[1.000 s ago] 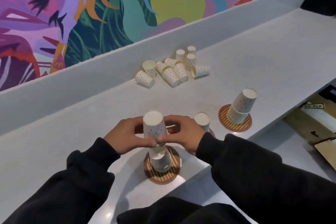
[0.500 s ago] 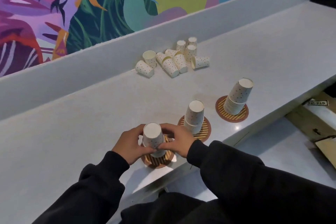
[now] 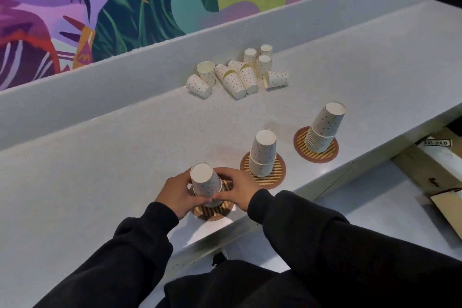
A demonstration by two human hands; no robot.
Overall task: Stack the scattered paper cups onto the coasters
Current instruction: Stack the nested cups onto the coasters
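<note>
An upside-down dotted paper cup (image 3: 205, 182) tops a short stack on the nearest striped coaster (image 3: 212, 211) by the counter's front edge. My left hand (image 3: 176, 194) and my right hand (image 3: 235, 189) grip this cup from either side, thumbs meeting at its rim. The middle coaster (image 3: 277, 175) carries a taller stack of cups (image 3: 263, 151). On the far right coaster (image 3: 327, 154) stands the tallest stack (image 3: 325, 127). Several scattered cups (image 3: 237, 75) lie and stand in a cluster against the counter's back wall.
The grey counter (image 3: 125, 157) runs diagonally, with a raised back ledge (image 3: 125, 77) below a colourful mural. Its front edge drops off just behind my wrists. Cardboard and a box (image 3: 440, 157) sit on the floor at the right.
My two hands have brought the held cup down onto the stack on the nearest coaster. The view has also shifted, so the middle stack now shows in full.
</note>
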